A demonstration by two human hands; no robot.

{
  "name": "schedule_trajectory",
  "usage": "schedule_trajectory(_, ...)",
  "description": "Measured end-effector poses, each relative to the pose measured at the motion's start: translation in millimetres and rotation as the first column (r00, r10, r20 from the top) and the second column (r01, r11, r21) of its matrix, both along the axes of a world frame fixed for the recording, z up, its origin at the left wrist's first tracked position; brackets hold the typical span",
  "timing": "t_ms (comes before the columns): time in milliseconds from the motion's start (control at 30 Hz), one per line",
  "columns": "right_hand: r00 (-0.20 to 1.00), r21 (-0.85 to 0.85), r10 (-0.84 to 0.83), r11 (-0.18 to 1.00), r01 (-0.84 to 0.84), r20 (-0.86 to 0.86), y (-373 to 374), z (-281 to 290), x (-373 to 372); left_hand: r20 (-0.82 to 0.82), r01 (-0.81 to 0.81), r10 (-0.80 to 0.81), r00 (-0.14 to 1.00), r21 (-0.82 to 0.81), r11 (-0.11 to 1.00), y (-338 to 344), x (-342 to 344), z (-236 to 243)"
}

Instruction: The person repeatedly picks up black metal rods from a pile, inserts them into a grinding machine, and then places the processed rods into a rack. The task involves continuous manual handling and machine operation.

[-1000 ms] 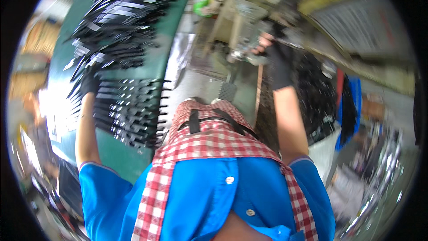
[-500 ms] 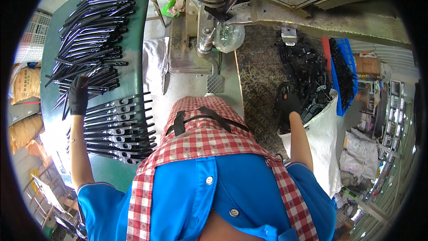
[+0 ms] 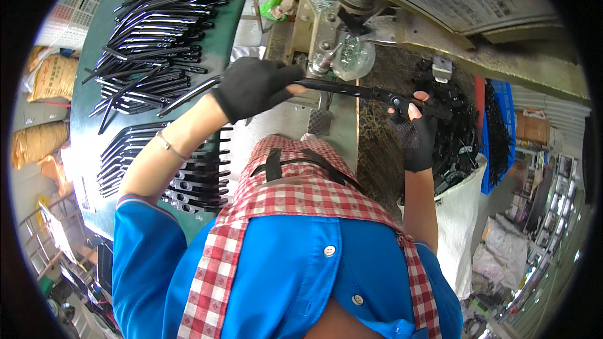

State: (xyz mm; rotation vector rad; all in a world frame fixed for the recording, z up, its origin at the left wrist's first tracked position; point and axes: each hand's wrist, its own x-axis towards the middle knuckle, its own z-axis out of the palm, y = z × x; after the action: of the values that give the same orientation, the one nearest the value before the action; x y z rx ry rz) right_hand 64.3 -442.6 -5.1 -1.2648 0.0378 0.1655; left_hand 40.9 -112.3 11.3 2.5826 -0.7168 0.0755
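My left hand (image 3: pixel 254 88), in a black fingerless glove, grips a long black metal bar (image 3: pixel 339 88) that lies crosswise below the press head (image 3: pixel 323 56) and reaches back over the green table (image 3: pixel 94 113). My right hand (image 3: pixel 411 138), gloved the same way, has its fingers closed round a fitting (image 3: pixel 396 102) at the bar's right end. A pile of bent black bars (image 3: pixel 160 25) covers the back of the table, and a neat row of them with fittings (image 3: pixel 144 157) lies nearer me. Small black parts (image 3: pixel 458 150) are heaped beside my right hand.
A clear bag of small metal pieces (image 3: pixel 353 59) is beside the press head. A foot pedal (image 3: pixel 320 122) is below. At right are a dark worn board (image 3: pixel 377 150), a white sack (image 3: pixel 452 232) and a blue crate (image 3: pixel 507 119). The heavy machine frame (image 3: pixel 477 47) spans the upper right.
My left hand has moved from the pile up and rightward with a bar. My right hand has risen from the small parts and now holds that bar's right end.
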Motion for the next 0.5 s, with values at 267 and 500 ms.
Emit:
schedule_trajectory(267,0.989,0.425,0.108,0.903,-0.055,-0.102,16.9,-12.9,12.9,0.056,-0.063,0.069,0.996,-0.095,0.993,10.5,-0.3,4.6)
schedule_trajectory(500,0.995,0.237,0.085,0.969,-0.068,-0.061,53.9,0.3,13.0,-0.041,-0.102,0.099,0.994,-0.085,0.991,18.6,-1.4,15.7)
